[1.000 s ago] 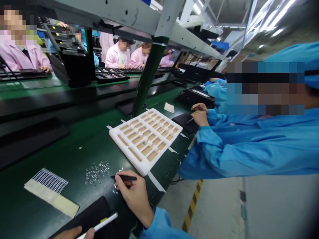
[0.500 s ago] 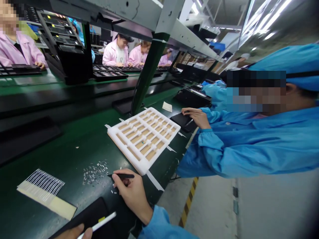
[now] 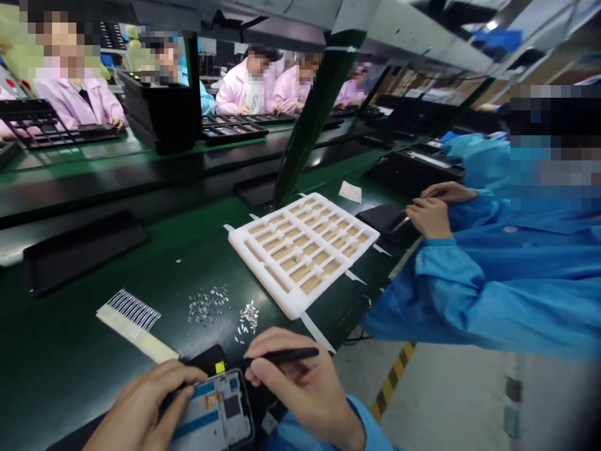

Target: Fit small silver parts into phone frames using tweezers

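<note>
At the green assembly line: we look down on our own two hands at the tabletop (image 3: 56, 300), with workers in pink smocks (image 3: 248, 94) across the belt.

Left grip: our left hand (image 3: 145, 404) has its fingers curled closed over the edge of a phone housing (image 3: 213, 410).

Right grip: our right hand (image 3: 300, 388) pinches a black stylus (image 3: 286, 356) between thumb and fingers, its tip just over the phone housing.

Task item: the phone housing lies at the bottom of the view, on a black mat (image 3: 206, 357), with blue strips across its open face.

Labels: an orange label (image 3: 212, 401) on the phone housing and a yellow tag (image 3: 220, 368) beside it are too small to read; we can make out no brand or writing.

Nearby: two heaps of small silver parts (image 3: 209, 304) lie just ahead of our hands, beside a striped strip card (image 3: 129, 316) and a white foam tray (image 3: 300, 250) with tan cells.

Co-worker: a person in a blue smock, to our right, rests both hands (image 3: 434, 210) on a black pad (image 3: 385, 222), well apart from ours.

Change: a moment earlier our left hand held a white stylus low on the black mat, with no phone housing in view; now the phone housing is up in that hand, and the white stylus is out of sight.
</note>
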A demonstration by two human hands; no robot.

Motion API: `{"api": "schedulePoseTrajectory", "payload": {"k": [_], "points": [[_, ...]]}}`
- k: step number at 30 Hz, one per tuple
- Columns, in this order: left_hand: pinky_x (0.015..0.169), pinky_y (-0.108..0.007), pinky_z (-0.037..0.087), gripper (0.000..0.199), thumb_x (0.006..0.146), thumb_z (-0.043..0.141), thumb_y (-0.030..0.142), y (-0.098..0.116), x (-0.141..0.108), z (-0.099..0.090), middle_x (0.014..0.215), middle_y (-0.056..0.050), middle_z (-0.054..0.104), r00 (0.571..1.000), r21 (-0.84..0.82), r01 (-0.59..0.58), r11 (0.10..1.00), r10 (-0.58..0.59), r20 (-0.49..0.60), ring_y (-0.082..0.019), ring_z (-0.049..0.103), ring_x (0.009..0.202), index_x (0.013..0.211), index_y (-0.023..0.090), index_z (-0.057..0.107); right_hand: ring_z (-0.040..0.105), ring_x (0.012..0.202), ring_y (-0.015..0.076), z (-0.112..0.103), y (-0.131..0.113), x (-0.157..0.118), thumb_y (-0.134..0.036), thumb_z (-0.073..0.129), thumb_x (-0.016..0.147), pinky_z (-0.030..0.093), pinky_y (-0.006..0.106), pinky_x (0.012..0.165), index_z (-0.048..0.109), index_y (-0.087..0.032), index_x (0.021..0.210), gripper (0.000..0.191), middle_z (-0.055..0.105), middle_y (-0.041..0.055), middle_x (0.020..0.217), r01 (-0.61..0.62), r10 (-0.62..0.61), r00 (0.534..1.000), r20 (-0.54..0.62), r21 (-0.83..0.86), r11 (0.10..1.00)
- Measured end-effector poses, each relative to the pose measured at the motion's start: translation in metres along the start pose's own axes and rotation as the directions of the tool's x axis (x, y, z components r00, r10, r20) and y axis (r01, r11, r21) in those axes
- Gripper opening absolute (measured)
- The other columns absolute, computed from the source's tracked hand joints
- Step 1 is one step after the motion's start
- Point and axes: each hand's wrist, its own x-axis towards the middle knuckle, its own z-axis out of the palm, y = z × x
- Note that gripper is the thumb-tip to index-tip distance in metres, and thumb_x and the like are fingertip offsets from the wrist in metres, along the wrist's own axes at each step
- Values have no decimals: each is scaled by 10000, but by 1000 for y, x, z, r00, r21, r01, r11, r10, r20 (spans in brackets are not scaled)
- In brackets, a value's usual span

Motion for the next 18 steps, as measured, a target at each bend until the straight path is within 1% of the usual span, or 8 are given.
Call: {"api": "schedulePoseTrajectory", "payload": {"k": [1,3,5,7,10,14,18], "points": [[877,-184,627,316,1058,512,462,1,5,0,1095,22,838,997,-47,50,998,-48,56,-152,814,1008,1152,362,797,782,721,184,2,-1,-2,-182,805,938,641,255,659,879,-189,978,84,799,93,906,-10,12,999,48,-30,999],[906,-214,620,332,1047,493,460,4,10,2,1100,17,835,988,-100,121,988,-110,111,-165,802,1032,1131,356,797,792,764,208,8,1,-5,-170,793,915,632,263,674,880,-161,965,101,805,111,889,-31,40,993,107,-86,996],[914,-225,609,344,1038,486,457,7,11,3,1119,7,829,980,-128,156,979,-138,140,-171,793,1048,1142,352,796,797,772,218,14,7,-6,-171,776,902,625,264,680,879,-141,948,117,807,120,871,-54,71,989,127,-133,990],[919,-231,599,365,1034,475,458,9,10,3,1137,-7,823,975,-142,172,975,-148,165,-175,788,1056,1160,348,800,797,762,218,18,13,-5,-176,766,894,622,264,680,877,-135,935,126,809,122,864,-67,88,988,124,-165,984],[932,-248,593,389,1028,469,471,7,9,4,1162,-24,816,968,-152,203,967,-175,180,-185,781,1070,1174,347,808,793,757,218,21,19,-4,-189,760,891,622,266,673,878,-135,932,137,811,122,864,-67,91,988,123,-185,980],[960,-276,586,404,1034,465,495,2,6,8,1186,-30,805,957,-165,249,954,-217,193,-199,769,1102,1193,353,808,789,729,210,23,18,-3,-201,752,893,618,256,645,882,-132,919,150,809,118,847,-80,110,985,132,-214,974],[944,-275,593,382,1026,496,495,0,4,12,1167,-30,805,962,-164,246,955,-220,162,-199,774,1067,1181,348,813,779,709,203,24,17,-2,-222,755,892,610,256,630,880,-151,905,145,807,103,841,-99,128,985,112,-233,967]]}}
